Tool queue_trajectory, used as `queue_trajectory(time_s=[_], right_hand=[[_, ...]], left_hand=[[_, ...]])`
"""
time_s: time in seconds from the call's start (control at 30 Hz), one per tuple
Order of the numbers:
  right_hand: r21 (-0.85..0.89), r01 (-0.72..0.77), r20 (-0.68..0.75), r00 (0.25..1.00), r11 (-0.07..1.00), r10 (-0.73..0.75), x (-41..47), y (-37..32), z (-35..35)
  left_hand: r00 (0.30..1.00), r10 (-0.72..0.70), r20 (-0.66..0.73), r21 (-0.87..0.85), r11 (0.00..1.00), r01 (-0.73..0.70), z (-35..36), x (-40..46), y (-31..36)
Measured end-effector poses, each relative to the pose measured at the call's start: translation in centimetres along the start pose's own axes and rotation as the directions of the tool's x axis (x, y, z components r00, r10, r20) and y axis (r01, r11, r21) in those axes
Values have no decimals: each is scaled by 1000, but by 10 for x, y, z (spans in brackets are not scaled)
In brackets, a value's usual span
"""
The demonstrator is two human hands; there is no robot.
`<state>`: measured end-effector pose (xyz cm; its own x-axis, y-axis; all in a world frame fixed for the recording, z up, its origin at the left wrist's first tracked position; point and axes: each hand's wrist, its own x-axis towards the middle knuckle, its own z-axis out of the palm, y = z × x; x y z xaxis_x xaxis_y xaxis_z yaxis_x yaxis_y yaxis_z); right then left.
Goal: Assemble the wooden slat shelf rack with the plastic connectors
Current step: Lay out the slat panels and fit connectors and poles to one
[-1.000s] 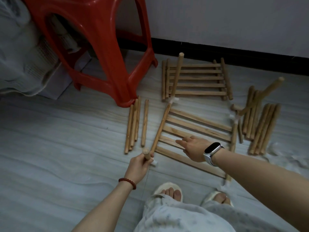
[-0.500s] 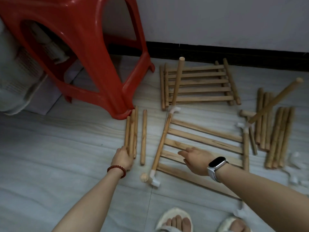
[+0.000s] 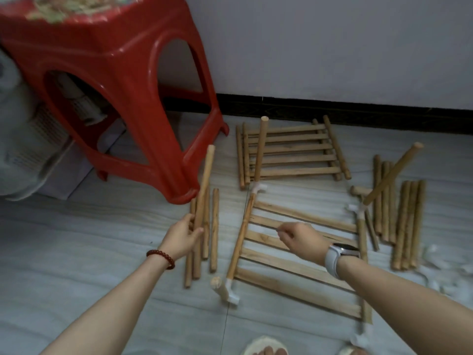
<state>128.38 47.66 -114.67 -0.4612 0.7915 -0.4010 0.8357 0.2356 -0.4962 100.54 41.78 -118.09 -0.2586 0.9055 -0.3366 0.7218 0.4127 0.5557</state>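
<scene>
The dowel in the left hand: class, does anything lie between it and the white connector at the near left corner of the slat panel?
Nothing visible blocks it. The left hand holds the dowel raised above the loose dowels; bare floor separates these from the connector, which already holds a short peg.

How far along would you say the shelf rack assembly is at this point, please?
Early on. One slat panel on the floor has white connectors at its corners and two posts standing. The left hand grips a dowel lifted from the pile; the right hand hovers over the panel. A second panel and loose dowels remain unassembled.
</scene>
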Motion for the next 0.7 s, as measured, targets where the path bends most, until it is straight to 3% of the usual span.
queue_trajectory(time_s=[0.1,0.17,0.2,0.27,0.4,0.47,0.57,0.7], right_hand=[[409,-5,-94,994,913,47,-9,-32,-27],[761,-18,-66,992,648,105,-22,-51,-42],[859,-22,-51,990,512,128,-27,-58,-48],[938,-3,-62,983,347,175,-45,-65,-60],[981,124,-169,927,152,335,-89,-62,-80],[976,156,-205,894,153,398,-111,-50,-87],[957,153,-260,831,248,492,-137,-10,-83],[882,36,-348,722,471,597,-176,59,-48]], left_hand=[[980,184,73,105,976,-191,-31,-16,27],[947,307,91,243,916,-320,-48,-28,54],[924,371,90,322,867,-380,-55,-34,70],[857,504,109,419,759,-499,-65,-50,106],[722,677,141,438,611,-659,-65,-88,171],[705,703,94,384,628,-677,-50,-106,188],[728,681,76,226,700,-678,-6,-121,195],[810,499,308,205,797,-569,78,-113,178]])
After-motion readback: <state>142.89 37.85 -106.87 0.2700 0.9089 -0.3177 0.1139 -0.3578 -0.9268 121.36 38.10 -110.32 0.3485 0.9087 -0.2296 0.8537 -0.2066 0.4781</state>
